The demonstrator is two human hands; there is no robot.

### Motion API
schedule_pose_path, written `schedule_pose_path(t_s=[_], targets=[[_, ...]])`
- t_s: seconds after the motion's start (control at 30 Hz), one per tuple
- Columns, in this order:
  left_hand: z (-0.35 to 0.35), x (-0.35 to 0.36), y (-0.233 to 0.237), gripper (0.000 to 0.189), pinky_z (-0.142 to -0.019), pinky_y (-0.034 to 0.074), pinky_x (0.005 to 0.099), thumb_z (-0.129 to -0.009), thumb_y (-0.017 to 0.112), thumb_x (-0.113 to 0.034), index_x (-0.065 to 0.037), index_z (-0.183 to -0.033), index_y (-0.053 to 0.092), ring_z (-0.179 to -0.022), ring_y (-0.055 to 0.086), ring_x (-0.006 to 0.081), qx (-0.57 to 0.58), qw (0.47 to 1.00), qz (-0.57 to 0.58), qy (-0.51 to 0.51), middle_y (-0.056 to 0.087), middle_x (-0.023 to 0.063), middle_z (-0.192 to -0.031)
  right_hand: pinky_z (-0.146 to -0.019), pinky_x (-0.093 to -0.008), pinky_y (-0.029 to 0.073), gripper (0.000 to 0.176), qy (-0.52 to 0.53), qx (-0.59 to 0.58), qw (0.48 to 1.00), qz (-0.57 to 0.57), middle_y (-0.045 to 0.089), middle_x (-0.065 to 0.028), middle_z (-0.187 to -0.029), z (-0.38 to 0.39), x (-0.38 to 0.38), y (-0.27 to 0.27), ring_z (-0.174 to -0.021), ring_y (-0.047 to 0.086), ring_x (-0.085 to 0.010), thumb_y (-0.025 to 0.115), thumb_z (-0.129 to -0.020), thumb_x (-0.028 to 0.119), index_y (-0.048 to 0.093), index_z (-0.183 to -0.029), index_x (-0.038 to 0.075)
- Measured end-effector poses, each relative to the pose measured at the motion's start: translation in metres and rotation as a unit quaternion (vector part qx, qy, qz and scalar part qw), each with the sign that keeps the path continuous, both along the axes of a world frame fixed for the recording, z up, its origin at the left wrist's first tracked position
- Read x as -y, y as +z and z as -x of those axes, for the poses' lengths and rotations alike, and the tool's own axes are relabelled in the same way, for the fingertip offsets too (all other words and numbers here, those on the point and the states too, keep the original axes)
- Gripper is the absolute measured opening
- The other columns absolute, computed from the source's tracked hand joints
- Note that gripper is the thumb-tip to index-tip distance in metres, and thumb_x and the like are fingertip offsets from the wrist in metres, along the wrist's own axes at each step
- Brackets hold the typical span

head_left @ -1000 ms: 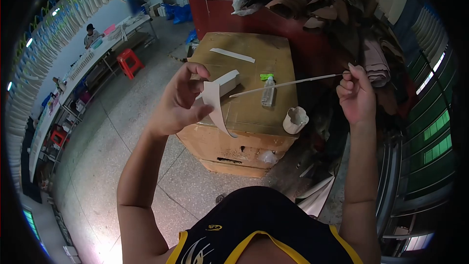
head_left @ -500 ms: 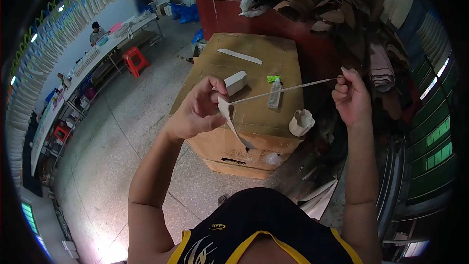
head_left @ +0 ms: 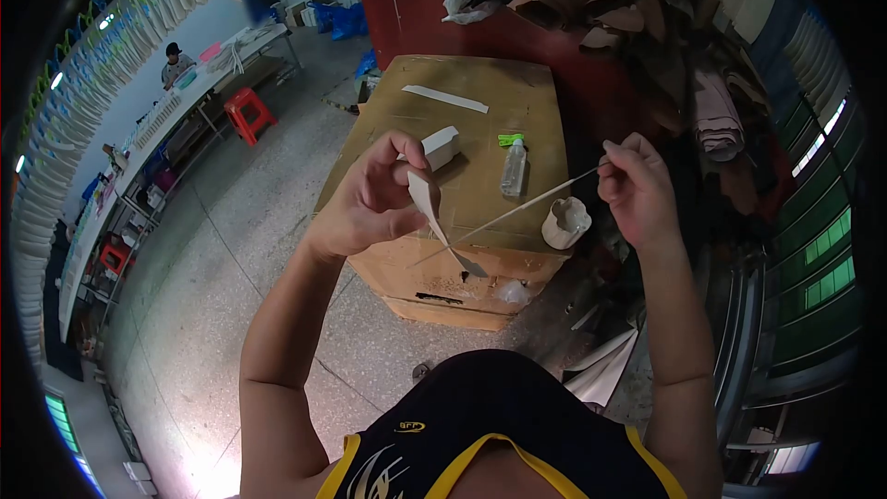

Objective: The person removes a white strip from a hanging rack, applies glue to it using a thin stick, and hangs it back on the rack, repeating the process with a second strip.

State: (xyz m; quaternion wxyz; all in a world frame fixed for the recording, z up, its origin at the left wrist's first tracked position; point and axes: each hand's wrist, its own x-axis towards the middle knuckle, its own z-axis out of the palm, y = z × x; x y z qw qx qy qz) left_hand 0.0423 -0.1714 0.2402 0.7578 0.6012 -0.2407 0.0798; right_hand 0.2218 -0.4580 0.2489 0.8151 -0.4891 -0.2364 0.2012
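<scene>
The left hand (head_left: 370, 203) pinches a pale curved strip (head_left: 427, 205) between thumb and fingers, held up above the near edge of the brown worktop (head_left: 480, 74). The right hand (head_left: 637, 192), closed on 1 end of a thin stick (head_left: 517, 211), lays its tip across the strip. Behind them stand a clear bottle (head_left: 514, 169) and, to the right, a white cup (head_left: 564, 224).
</scene>
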Motion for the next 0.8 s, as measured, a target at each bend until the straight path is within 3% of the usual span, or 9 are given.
schedule_pose_path(t_s=[0.1,0.17,0.2,0.27,0.4,0.67,0.8], targets=[[0.000,0.003,0.005,0.052,-0.080,0.044,0.0248,-0.073,0.069,0.009,-0.006,-0.114,0.040,-0.088,0.059,0.0130,0.018,1.000,0.003,0.000,0.061,0.0064,-0.094,-0.051,-0.0203,0.046,0.018,0.009,0.049,0.997,0.061,0.065,-0.0063,-0.071,0.014,-0.007,-0.011,-0.053,0.058,-0.0077,0.065,-0.089,0.011,0.052,-0.077,0.009],[0.001,0.010,0.014,0.050,-0.078,0.040,0.0291,-0.068,0.072,-0.003,-0.010,-0.109,0.043,-0.078,0.053,0.0154,0.015,0.996,-0.008,0.083,0.059,0.0032,-0.075,-0.051,-0.0199,0.047,0.018,0.016,0.084,0.991,0.107,0.065,-0.0060,-0.071,0.024,-0.011,-0.013,-0.053,0.058,-0.0073,0.066,-0.089,0.011,0.053,-0.077,0.008],[0.000,0.007,0.014,0.050,-0.078,0.040,0.0291,-0.068,0.072,-0.003,-0.010,-0.109,0.043,-0.078,0.053,0.0154,0.013,0.997,-0.007,0.080,0.059,0.0032,-0.075,-0.051,-0.0199,0.046,0.018,0.027,0.119,0.983,0.139,0.064,-0.0059,-0.070,0.029,-0.013,-0.012,-0.054,0.058,-0.0070,0.066,-0.089,0.010,0.052,-0.077,0.007],[-0.003,-0.006,0.015,0.052,-0.076,0.044,0.0242,-0.073,0.068,0.006,-0.006,-0.115,0.040,-0.084,0.057,0.0126,0.060,0.998,-0.023,0.029,0.060,0.0074,-0.090,-0.052,-0.0198,0.045,0.018,0.036,0.153,0.973,0.171,0.064,-0.0058,-0.069,0.034,-0.015,-0.014,-0.055,0.058,-0.0066,0.065,-0.089,0.010,0.052,-0.077,0.007],[-0.003,-0.008,0.031,0.054,-0.073,0.044,0.0240,-0.071,0.069,0.005,-0.006,-0.116,0.040,-0.082,0.056,0.0129,0.067,0.997,-0.013,0.033,0.059,0.0070,-0.089,-0.054,-0.0193,0.047,0.017,0.060,0.218,0.949,0.217,0.064,-0.0051,-0.070,0.033,-0.020,-0.022,-0.059,0.059,-0.0054,0.065,-0.089,0.007,0.053,-0.078,0.005],[-0.002,-0.024,0.054,0.053,-0.087,0.041,0.0308,-0.071,0.071,-0.002,-0.010,-0.115,0.044,-0.087,0.055,0.0175,0.089,0.993,0.031,0.068,0.059,0.0048,-0.085,-0.053,-0.0188,0.047,0.018,0.054,0.229,0.947,0.218,0.064,-0.0038,-0.070,0.031,-0.009,-0.006,-0.059,0.059,-0.0049,0.066,-0.089,0.008,0.053,-0.077,0.005],[-0.002,-0.036,0.059,0.050,-0.085,0.041,0.0307,-0.072,0.070,-0.003,-0.011,-0.115,0.045,-0.089,0.055,0.0188,0.084,0.994,0.037,0.067,0.060,0.0055,-0.086,-0.052,-0.0173,0.046,0.017,-0.050,0.255,0.949,0.177,0.064,-0.0031,-0.070,0.022,0.019,0.036,-0.055,0.057,-0.0048,0.067,-0.089,0.013,0.055,-0.079,0.006]])
